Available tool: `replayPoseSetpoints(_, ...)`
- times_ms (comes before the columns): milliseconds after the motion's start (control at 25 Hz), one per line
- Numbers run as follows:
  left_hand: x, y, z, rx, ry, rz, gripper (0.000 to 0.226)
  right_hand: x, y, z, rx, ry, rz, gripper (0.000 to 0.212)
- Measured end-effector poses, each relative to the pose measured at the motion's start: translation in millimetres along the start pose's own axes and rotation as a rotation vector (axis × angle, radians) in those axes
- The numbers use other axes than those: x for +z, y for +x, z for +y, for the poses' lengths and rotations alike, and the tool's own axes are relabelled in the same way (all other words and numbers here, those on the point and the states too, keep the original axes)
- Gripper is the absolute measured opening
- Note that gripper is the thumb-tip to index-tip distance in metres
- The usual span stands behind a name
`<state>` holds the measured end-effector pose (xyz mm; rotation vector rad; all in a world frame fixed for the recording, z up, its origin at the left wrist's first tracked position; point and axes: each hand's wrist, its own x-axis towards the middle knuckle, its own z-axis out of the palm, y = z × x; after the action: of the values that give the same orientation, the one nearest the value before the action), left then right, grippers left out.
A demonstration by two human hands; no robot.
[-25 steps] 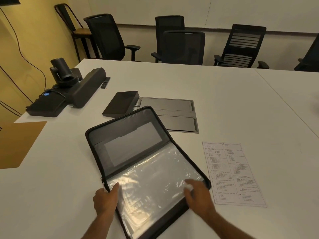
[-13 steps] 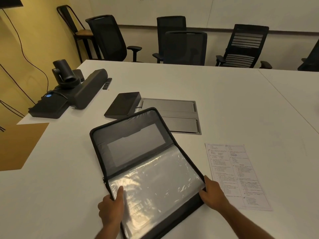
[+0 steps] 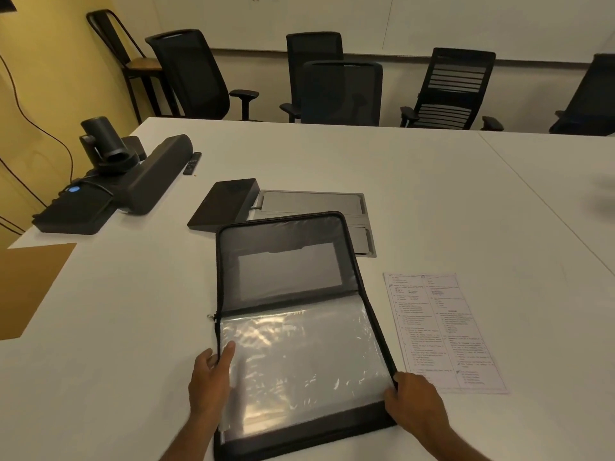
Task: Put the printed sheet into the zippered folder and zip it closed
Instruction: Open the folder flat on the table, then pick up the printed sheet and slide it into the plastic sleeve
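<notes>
The black zippered folder (image 3: pixel 286 271) lies open on the white table (image 3: pixel 432 201), with its dark inner flap tilted up at the far side and glossy clear plastic sleeves (image 3: pixel 299 364) on the near half. My left hand (image 3: pixel 210 384) grips the folder's left edge, thumb resting on the sleeves. At the folder's right edge, near its lower corner, my right hand (image 3: pixel 411 402) holds on. The printed sheet (image 3: pixel 442 331) lies flat on the table just right of the folder, untouched.
Beyond the folder are a dark tablet-like device (image 3: pixel 226 202) and a grey metal panel set in the table (image 3: pixel 312 202). A camera, a speaker bar (image 3: pixel 156 173) and a remote stand at the far left. Office chairs (image 3: pixel 342 91) line the far edge.
The folder has been turned clockwise and shifted right, so it now sits squarer to me and closer to the sheet. My right hand moved from the sleeves to the folder's right edge.
</notes>
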<state>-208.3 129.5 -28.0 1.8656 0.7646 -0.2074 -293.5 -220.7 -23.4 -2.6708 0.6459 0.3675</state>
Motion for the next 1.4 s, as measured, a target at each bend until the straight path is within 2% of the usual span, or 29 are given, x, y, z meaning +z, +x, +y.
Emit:
replayPoseSetpoints(320, 6.1, 3.8, 14.3, 0.064, 0.021, -0.098, 0.08, -1.1, -11.1, 5.5, 0.046, 0.009, -0.042, 0.019)
replayPoseSetpoints(480, 8.9, 2.8, 15.4, 0.074, 0.043, -0.076, 0.079, -2.0, -13.4, 5.5, 0.044, 0.012, -0.043, 0.022)
replayPoseSetpoints(800, 22.5, 3.4, 19.3, 0.088, 0.124, -0.007, 0.077, -5.0, -9.5, 12.5, 0.067, 0.087, -0.012, 0.015)
replayPoseSetpoints(920, 33.9, -2.7, 29.3, 0.163, 0.228, 0.068, 0.074, -15.8, -1.2, 22.5, 0.097, 0.157, 0.066, 0.022)
replayPoseSetpoints(1040, 61.7, -17.8, 47.6, 0.323, 0.278, 0.079, 0.069, -33.2, 14.4, 41.8, 0.15, 0.214, 0.135, 0.03)
replayPoseSetpoints(1160, 106.7, -43.9, 68.1, 0.413, 0.18, -0.059, 0.06, -52.5, 33.5, 67.1, 0.209, 0.278, 0.192, 0.041)
replayPoseSetpoints(1400, 217.7, -109.0, 96.1, 0.368, 0.174, -0.494, 0.053, -77.1, 69.3, 114.2, 0.377, 0.324, 0.197, 0.07)
